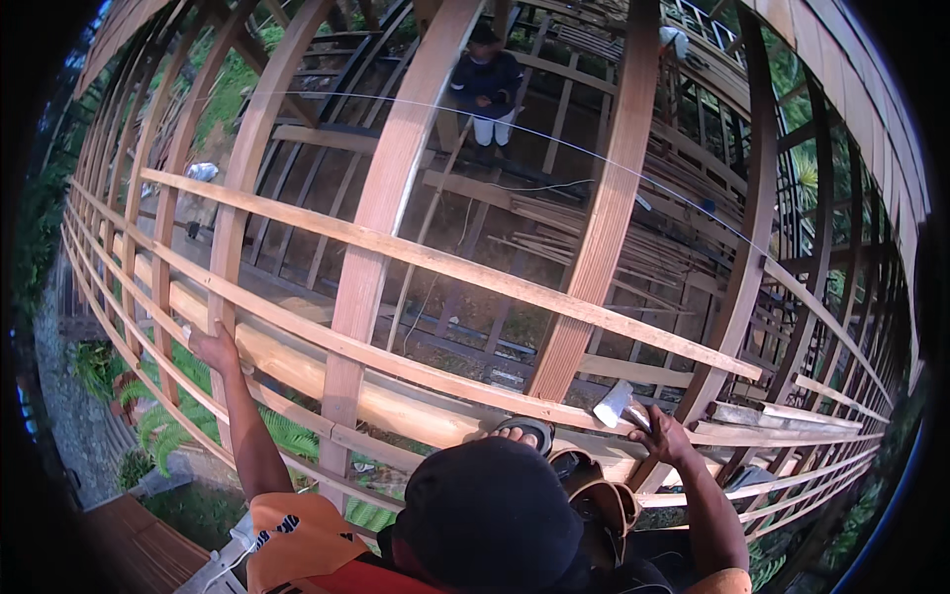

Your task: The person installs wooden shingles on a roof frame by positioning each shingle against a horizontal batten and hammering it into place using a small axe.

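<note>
- Hatchet (621, 407): in the right hand, its bright metal head just ahead and to the left of the knuckles, close above a batten.
- Right hand (669, 437): fingers closed around the hatchet's handle.
- Left hand (214, 347): well apart from the right, against a rafter (227, 243); I cannot tell how far its fingers curl around the wood.
- Lower batten (287, 318): runs just beyond the left hand and across toward the hatchet.
- Upper batten (445, 264): farther out than both hands, slanting across several rafters.
- Round log (416, 408): lies between the hands, under the battens.
- Foot (517, 434): toes showing, left of the right hand.
- Brown tool pouch (606, 500): left of the right forearm.
- Dark cap (485, 515): between the two forearms.
- Thin string (554, 144): stretched across the frame, well beyond both hands.
- Another person (487, 84): stands far below, ahead of the hands, in a dark top and pale trousers.
- Fern (287, 432): right beside the left forearm, lower down.
</note>
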Available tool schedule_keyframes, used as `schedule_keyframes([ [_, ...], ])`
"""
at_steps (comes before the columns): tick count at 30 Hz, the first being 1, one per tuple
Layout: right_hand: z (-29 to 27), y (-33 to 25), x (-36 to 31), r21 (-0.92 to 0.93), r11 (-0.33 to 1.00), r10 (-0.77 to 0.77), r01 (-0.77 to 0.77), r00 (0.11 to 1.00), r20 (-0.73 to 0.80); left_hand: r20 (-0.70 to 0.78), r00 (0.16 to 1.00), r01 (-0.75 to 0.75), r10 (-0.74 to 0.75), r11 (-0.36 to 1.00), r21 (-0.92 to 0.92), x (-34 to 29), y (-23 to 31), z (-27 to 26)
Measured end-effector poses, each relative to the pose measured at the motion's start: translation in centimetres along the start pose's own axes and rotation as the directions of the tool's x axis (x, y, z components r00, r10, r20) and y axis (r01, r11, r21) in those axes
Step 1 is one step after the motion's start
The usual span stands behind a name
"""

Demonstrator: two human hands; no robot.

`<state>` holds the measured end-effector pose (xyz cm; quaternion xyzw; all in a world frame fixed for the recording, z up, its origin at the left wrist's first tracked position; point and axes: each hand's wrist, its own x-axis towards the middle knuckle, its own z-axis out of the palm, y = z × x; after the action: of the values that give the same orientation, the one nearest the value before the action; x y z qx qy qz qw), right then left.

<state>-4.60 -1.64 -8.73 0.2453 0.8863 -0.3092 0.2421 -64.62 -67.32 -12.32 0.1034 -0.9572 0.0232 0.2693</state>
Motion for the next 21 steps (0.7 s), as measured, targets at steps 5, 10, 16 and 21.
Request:
schedule_keyframes([
  [5,-3.0,-1.0,0.5,-0.031,0.997,0.079,-0.075,0.978,0.193,0.289,0.893,0.183,0.344,0.31,-0.933,-1.7,20.6,-13.4],
  [10,-1.0,1.6,0.2,-0.004,0.999,0.037,-0.037,0.985,0.166,-0.142,0.19,0.195,0.971,-0.18,-0.964,-12.2,40.1,-37.8],
  [16,-0.1,1.4,0.9,0.047,0.998,-0.052,0.05,0.998,0.047,-0.307,-0.952,0.283,-0.026,-0.467,-0.838,-29.8,44.1,-49.1],
  [21,-1.1,0.8,1.4,0.12,0.992,-0.039,0.049,0.995,-0.087,0.155,-0.795,0.372,-0.587,-0.672,-0.64,-43.2,39.5,-42.7],
])
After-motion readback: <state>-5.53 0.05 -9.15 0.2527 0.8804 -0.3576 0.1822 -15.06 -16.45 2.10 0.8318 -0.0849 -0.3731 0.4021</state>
